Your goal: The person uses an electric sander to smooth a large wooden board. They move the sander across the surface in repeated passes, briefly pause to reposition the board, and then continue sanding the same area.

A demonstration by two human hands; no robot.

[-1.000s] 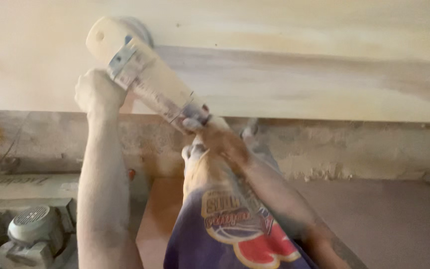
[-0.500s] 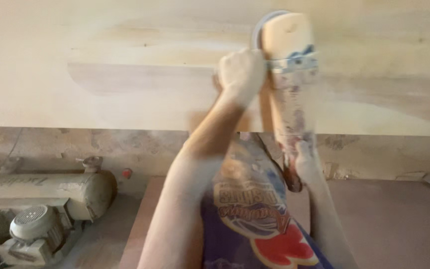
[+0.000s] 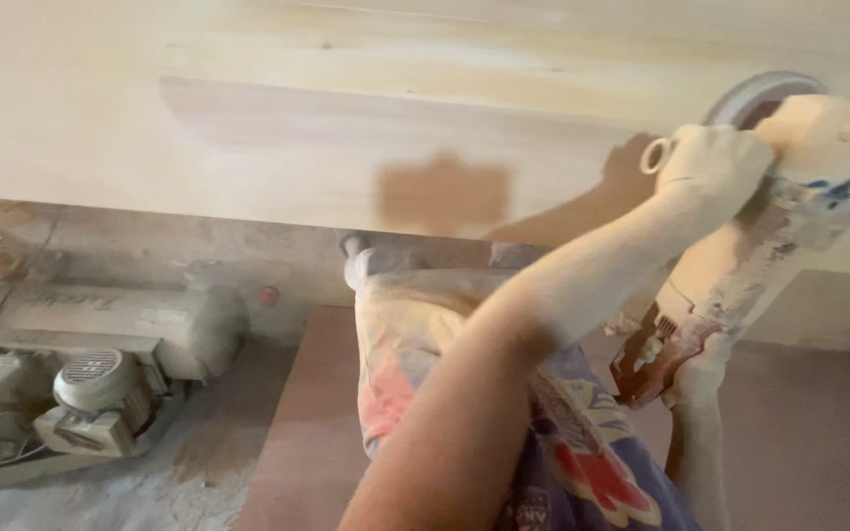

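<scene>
Sander [image 3: 740, 265]: likely heavy, rigid, dusty-slick. My left hand [image 3: 710, 167] clasps its head; right hand [image 3: 693, 379] grips its tail, against board [image 3: 346, 128].

The broad flat wooden panel [image 3: 248, 128] is pale cream-yellow, with a faint pinkish band along its length and one darker tan patch. The long-bodied handheld power sander [image 3: 740, 265] is dusty beige, flecked with white, showing a small blue spot near its head and reddish-brown at its lower end. The round sanding disc [image 3: 755, 90] is grey. The dusty printed fabric garment [image 3: 563, 433] is blue-violet with red and yellow graphics. The dust-coated tank compressor [image 3: 100, 324] is grey-beige.
</scene>
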